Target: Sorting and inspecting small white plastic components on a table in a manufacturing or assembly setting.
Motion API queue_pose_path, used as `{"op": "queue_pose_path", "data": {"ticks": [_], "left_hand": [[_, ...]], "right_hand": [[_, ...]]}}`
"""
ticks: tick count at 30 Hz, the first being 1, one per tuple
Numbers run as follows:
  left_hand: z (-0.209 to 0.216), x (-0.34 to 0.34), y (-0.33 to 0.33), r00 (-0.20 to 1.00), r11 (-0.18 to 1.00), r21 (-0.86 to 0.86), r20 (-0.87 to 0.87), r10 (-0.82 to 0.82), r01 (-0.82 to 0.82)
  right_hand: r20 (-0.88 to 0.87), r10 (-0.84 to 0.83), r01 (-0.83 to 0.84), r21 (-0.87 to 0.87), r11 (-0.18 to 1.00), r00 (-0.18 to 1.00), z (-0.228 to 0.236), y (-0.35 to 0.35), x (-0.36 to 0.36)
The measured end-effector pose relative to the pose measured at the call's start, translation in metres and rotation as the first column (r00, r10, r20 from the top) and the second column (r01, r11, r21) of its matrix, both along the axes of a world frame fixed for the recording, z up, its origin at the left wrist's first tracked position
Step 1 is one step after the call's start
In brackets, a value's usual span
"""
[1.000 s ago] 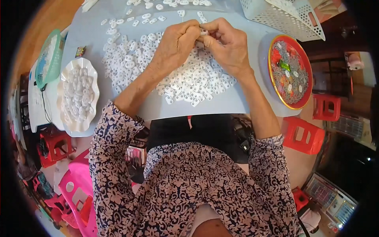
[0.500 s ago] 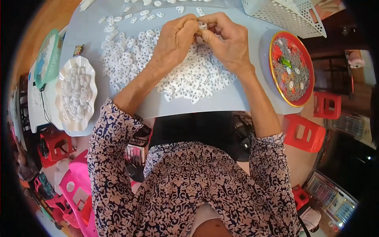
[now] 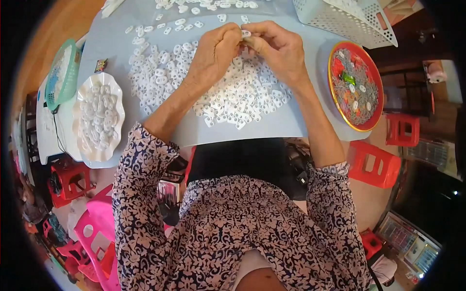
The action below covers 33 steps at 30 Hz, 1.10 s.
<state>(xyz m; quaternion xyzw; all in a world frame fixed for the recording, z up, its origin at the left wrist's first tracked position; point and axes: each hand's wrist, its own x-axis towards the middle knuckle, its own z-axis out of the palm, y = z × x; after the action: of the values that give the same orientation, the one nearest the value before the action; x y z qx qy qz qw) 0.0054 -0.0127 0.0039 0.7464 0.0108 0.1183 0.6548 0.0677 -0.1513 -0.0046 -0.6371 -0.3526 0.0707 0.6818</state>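
Observation:
My right hand [image 3: 284,53] pinches a small white oval plastic piece [image 3: 246,33] with holes in it, between thumb and forefinger. Close against it, my left hand [image 3: 218,53] is closed, its fingertips meeting at the piece's left side; whatever lies inside those fingers is hidden. Both hands are raised over a wide spread of similar loose white pieces [image 3: 233,102] on the pale blue-grey table [image 3: 286,123]. A scalloped white dish [image 3: 77,123] on the left holds more white oval pieces.
At the right stands a red bowl with a gold rim [image 3: 381,92], holding many small grey parts, a green wrapper and a few white pieces. A perforated white basket [image 3: 335,29] is at the far right, a green basket [image 3: 73,77] at the left. Red stools [image 3: 376,165] stand beyond the table.
The view has shifted slightly, so the table things sit a little differently. The white piece now shows more plainly between my fingertips; both hands stay together in nearly the same place.

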Motion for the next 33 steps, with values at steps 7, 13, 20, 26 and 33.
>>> {"op": "queue_pose_path", "data": {"ticks": [7, 13, 20, 26, 33], "left_hand": [[-0.003, -0.001, 0.007, 0.998, 0.994, 0.106, 0.055, -0.043, 0.037], [-0.004, -0.001, 0.007, 0.994, 0.995, 0.087, 0.092, -0.059, 0.051], [-0.003, -0.002, 0.008, 0.996, 0.990, 0.134, 0.061, -0.063, 0.055], [-0.006, -0.003, 0.010, 0.998, 0.992, 0.119, 0.051, -0.043, 0.036], [-0.008, 0.000, 0.011, 1.000, 1.000, -0.024, -0.025, -0.012, 0.011]], "right_hand": [[-0.084, -0.014, 0.007, -0.081, 0.997, 0.996, 0.003, -0.004, 0.003], [-0.164, -0.034, 0.023, -0.069, 0.997, 0.986, 0.003, -0.004, 0.005], [-0.187, -0.044, 0.031, -0.076, 0.997, 0.981, 0.004, -0.006, 0.003], [-0.129, -0.042, 0.028, -0.110, 0.994, 0.991, 0.009, -0.003, 0.000], [0.128, -0.035, 0.058, -0.180, 0.982, 0.991, 0.010, 0.000, -0.003]]}}
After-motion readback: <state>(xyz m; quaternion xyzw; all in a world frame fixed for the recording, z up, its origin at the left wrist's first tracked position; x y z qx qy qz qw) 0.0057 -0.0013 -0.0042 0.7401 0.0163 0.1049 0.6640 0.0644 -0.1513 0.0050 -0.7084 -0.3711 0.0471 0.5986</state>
